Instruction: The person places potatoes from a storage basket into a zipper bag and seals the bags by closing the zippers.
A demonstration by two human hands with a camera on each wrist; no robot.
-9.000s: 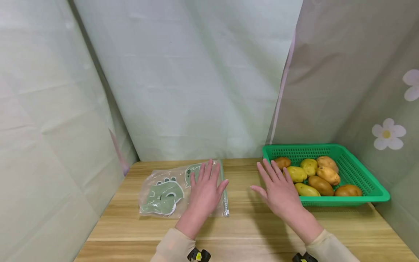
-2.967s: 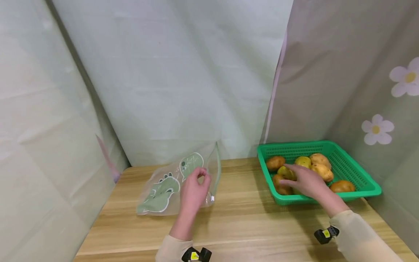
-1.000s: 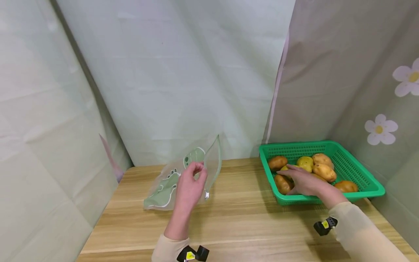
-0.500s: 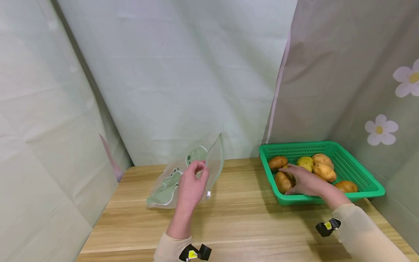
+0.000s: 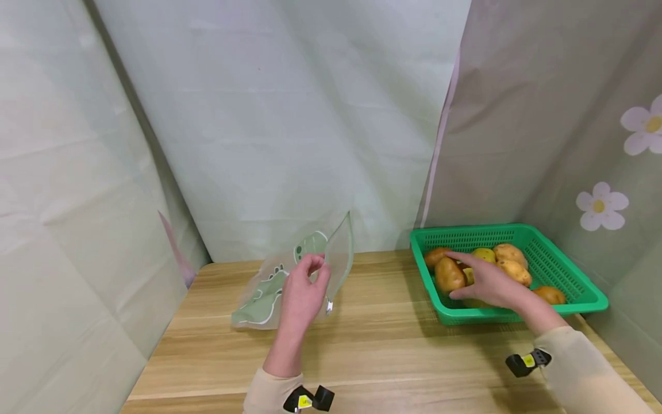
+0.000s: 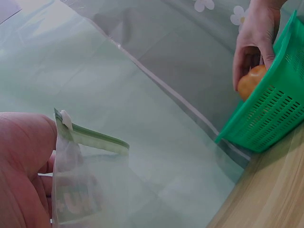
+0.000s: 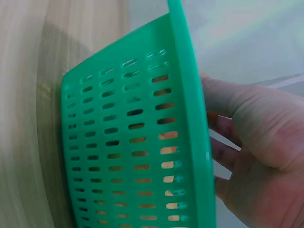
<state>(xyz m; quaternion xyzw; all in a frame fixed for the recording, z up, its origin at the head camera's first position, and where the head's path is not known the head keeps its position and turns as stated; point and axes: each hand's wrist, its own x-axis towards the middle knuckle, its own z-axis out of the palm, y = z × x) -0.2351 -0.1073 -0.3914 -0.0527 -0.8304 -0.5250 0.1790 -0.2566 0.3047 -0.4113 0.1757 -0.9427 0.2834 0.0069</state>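
Left hand (image 5: 302,290) pinches the rim of a clear zip bag (image 5: 289,276) with green dinosaur print, holding its mouth raised off the wooden bench (image 5: 372,351); bag's far end lies on the bench. Right hand (image 5: 488,282) reaches into the green basket (image 5: 574,282), fingers curled round a brown potato (image 5: 449,275), lifted at the basket's near-left corner. Other potatoes (image 5: 509,256) lie behind.

A makeshift recording booth is shown rather than a lived-in room. A wooden table (image 5: 372,351) fills the lower frame and is enclosed by hung cloth: pale green sheets (image 5: 289,115) at left and centre, and a grey-beige curtain (image 5: 543,126) printed with white flowers at right.
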